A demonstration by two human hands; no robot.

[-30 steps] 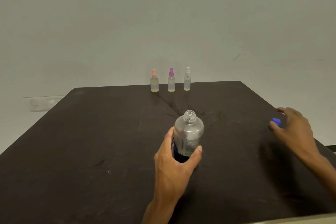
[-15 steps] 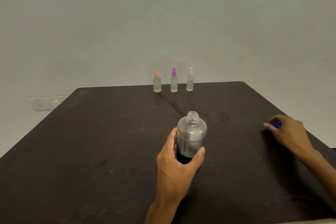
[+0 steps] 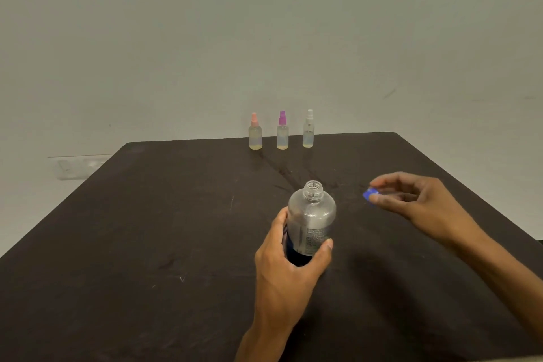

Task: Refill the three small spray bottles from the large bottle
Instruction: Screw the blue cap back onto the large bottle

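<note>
The left hand [image 3: 289,270] reaches in from the lower edge, forearm angled up toward the middle of the dark desk [image 3: 147,244], and grips the lower body of the large clear bottle [image 3: 312,216]. Its thumb lies along the bottle's right side by the printed label, and the other fingers [image 3: 280,220] curl round the left side. The bottle stands upright on the desk, uncapped, its threaded neck open at the top; the lower part looks dark behind the label.

The right hand [image 3: 417,203] comes in from the right edge, forearm stretched diagonally across the desk, wrist raised slightly. Its thumb and forefinger pinch a small blue cap [image 3: 370,194], held to the right of the bottle's neck and apart from it; the remaining fingers are loosely curled behind. Whether the cap touches the desk surface cannot be told.

At the far edge of the desk, three small spray bottles stand upright in a row, near one another but not touching: one with a pink sprayer [image 3: 255,135] on the left, one with a purple sprayer [image 3: 282,134] in the middle, one with a white sprayer [image 3: 308,132] on the right. Each shows pale liquid low in its body. Behind them rises a plain light wall [image 3: 264,23], with a white socket plate [image 3: 76,167] low at the left.
</note>
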